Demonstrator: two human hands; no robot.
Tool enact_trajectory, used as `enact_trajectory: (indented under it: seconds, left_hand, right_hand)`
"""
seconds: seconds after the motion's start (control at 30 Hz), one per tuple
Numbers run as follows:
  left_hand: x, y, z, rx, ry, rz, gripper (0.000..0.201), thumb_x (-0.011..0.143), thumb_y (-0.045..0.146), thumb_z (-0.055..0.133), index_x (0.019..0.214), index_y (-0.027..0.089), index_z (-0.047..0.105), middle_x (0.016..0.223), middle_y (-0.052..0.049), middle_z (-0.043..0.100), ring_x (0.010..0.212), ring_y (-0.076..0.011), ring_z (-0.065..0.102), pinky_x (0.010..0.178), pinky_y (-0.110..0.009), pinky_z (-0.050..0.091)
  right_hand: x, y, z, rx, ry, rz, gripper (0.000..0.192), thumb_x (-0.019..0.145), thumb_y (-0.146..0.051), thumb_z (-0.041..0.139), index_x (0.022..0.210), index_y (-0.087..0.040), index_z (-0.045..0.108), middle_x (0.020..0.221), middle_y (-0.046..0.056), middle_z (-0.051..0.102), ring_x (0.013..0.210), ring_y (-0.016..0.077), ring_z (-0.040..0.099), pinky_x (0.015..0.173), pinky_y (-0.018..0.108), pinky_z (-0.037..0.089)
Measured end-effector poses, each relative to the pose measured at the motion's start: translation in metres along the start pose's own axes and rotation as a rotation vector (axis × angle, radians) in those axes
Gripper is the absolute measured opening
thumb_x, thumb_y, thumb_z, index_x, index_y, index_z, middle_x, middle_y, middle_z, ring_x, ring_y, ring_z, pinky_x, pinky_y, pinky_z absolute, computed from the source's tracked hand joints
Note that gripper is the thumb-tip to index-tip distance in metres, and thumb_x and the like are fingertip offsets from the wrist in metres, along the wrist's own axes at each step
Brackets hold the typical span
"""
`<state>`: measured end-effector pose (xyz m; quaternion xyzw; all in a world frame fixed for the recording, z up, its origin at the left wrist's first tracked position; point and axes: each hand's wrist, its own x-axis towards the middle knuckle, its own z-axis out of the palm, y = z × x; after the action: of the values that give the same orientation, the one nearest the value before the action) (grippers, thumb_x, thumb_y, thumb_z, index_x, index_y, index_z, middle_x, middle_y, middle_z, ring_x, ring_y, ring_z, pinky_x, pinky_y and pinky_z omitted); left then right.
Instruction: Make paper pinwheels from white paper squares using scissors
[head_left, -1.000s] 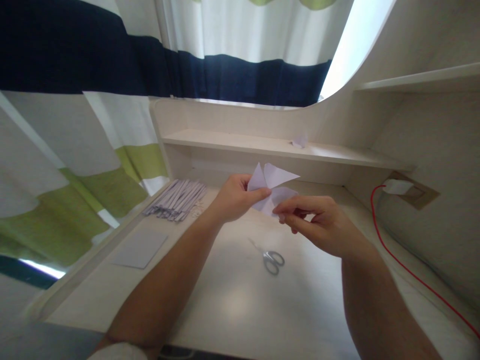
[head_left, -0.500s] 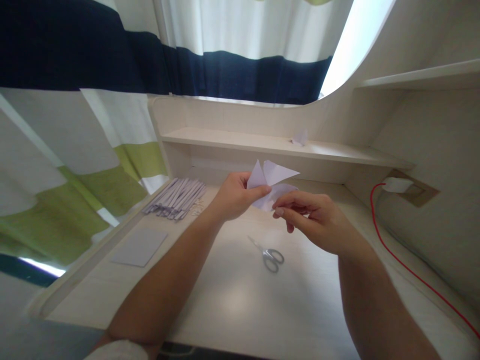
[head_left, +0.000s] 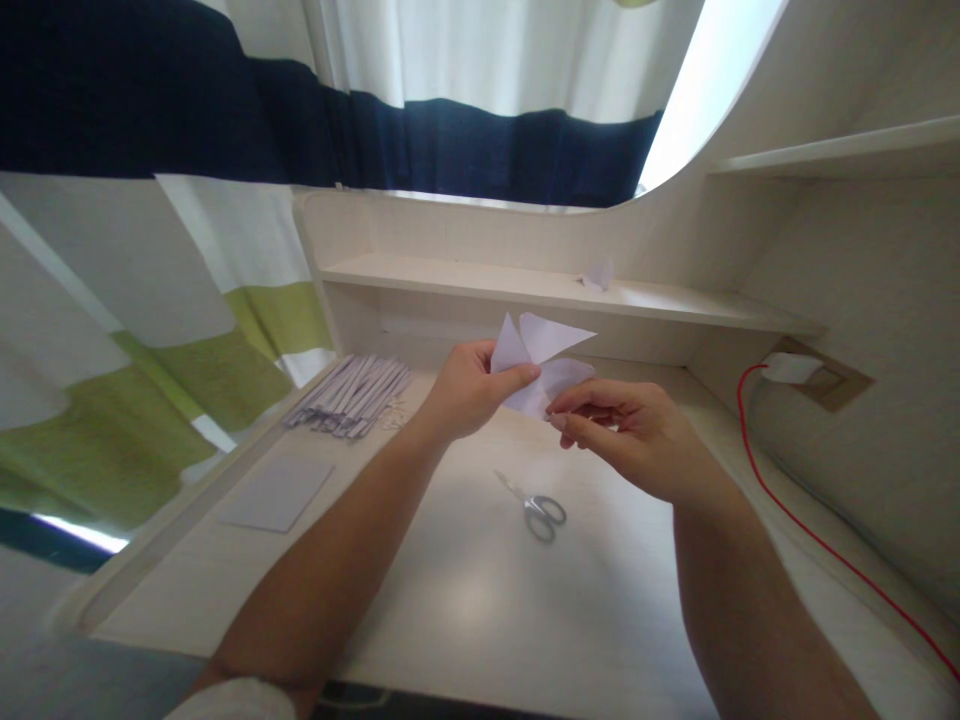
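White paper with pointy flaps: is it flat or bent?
Bent, at least partly: on the white paper, the flap beside the right hand has a curved edge.

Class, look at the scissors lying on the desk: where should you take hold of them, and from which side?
Probably best by the grey handle loops, reaching in from the near right. The scissors lie with those loops nearest you and their blades pointing away to the far left.
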<state>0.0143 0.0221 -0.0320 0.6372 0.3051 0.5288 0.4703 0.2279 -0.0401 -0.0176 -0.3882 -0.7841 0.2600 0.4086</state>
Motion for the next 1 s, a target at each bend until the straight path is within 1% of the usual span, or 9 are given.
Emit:
enact_trajectory:
  seconds: [0.13, 0.3, 0.47, 0.53, 0.67, 0.83, 1.0]
  left_hand:
    - [0.001, 0.000, -0.001, -0.085, -0.012, -0.022, 0.028, 0.072, 0.039, 0.089, 0.080, 0.014, 0.079, 0.074, -0.003, 0.076, 0.062, -0.0133, 0.065, 0.059, -0.024, 0.051]
    - [0.002, 0.001, -0.005, -0.184, -0.054, -0.079, 0.031, 0.071, 0.039, 0.091, 0.087, 0.015, 0.081, 0.083, -0.006, 0.080, 0.068, -0.0162, 0.071, 0.064, -0.026, 0.055]
    - [0.003, 0.002, -0.009, -0.219, -0.088, -0.133, 0.030, 0.070, 0.039, 0.092, 0.081, 0.014, 0.080, 0.077, -0.005, 0.078, 0.064, -0.0137, 0.069, 0.059, -0.023, 0.052]
    - [0.003, 0.003, -0.010, -0.218, -0.098, -0.135, 0.030, 0.068, 0.037, 0.093, 0.082, 0.014, 0.080, 0.079, -0.006, 0.079, 0.064, -0.0138, 0.070, 0.060, -0.023, 0.053]
    - [0.001, 0.005, -0.009, -0.235, -0.117, -0.126, 0.029, 0.063, 0.032, 0.096, 0.082, 0.014, 0.081, 0.083, -0.006, 0.081, 0.069, -0.0150, 0.073, 0.066, -0.024, 0.057]
    - [0.001, 0.005, -0.008, -0.211, -0.097, -0.118, 0.028, 0.067, 0.033, 0.095, 0.082, 0.013, 0.082, 0.083, -0.007, 0.081, 0.069, -0.0160, 0.073, 0.066, -0.025, 0.057]
    - [0.002, 0.003, -0.008, -0.210, -0.086, -0.086, 0.027, 0.068, 0.033, 0.094, 0.082, 0.014, 0.082, 0.082, -0.006, 0.081, 0.068, -0.0153, 0.073, 0.065, -0.025, 0.057]
  right_hand:
    - [0.000, 0.000, -0.001, -0.004, 0.016, 0.005, 0.012, 0.093, -0.032, 0.075, 0.094, -0.021, 0.081, 0.078, 0.003, 0.076, 0.067, 0.0173, 0.069, 0.061, 0.030, 0.053]
    - [-0.001, -0.003, -0.004, -0.042, 0.046, -0.015, 0.011, 0.093, -0.031, 0.075, 0.092, -0.021, 0.079, 0.077, 0.002, 0.075, 0.067, 0.0167, 0.067, 0.061, 0.030, 0.050]
    - [-0.003, -0.007, -0.005, -0.091, 0.050, -0.045, 0.008, 0.093, -0.027, 0.074, 0.090, -0.021, 0.079, 0.077, 0.001, 0.075, 0.067, 0.0152, 0.064, 0.062, 0.029, 0.048]
    - [-0.003, -0.009, -0.006, -0.111, 0.046, -0.045, 0.008, 0.092, -0.027, 0.074, 0.089, -0.021, 0.078, 0.077, 0.001, 0.074, 0.067, 0.0152, 0.064, 0.061, 0.029, 0.048]
    - [-0.002, -0.010, -0.007, -0.124, 0.027, -0.031, 0.009, 0.092, -0.028, 0.074, 0.088, -0.021, 0.078, 0.081, 0.002, 0.075, 0.070, 0.0161, 0.064, 0.064, 0.030, 0.049]
    - [-0.003, -0.010, -0.008, -0.132, 0.016, -0.024, 0.010, 0.093, -0.030, 0.074, 0.089, -0.022, 0.078, 0.082, 0.002, 0.075, 0.071, 0.0164, 0.064, 0.065, 0.031, 0.049]
    - [-0.002, -0.007, -0.008, -0.136, 0.026, -0.039, 0.010, 0.093, -0.031, 0.074, 0.090, -0.023, 0.079, 0.080, 0.000, 0.075, 0.069, 0.0148, 0.063, 0.062, 0.029, 0.047]
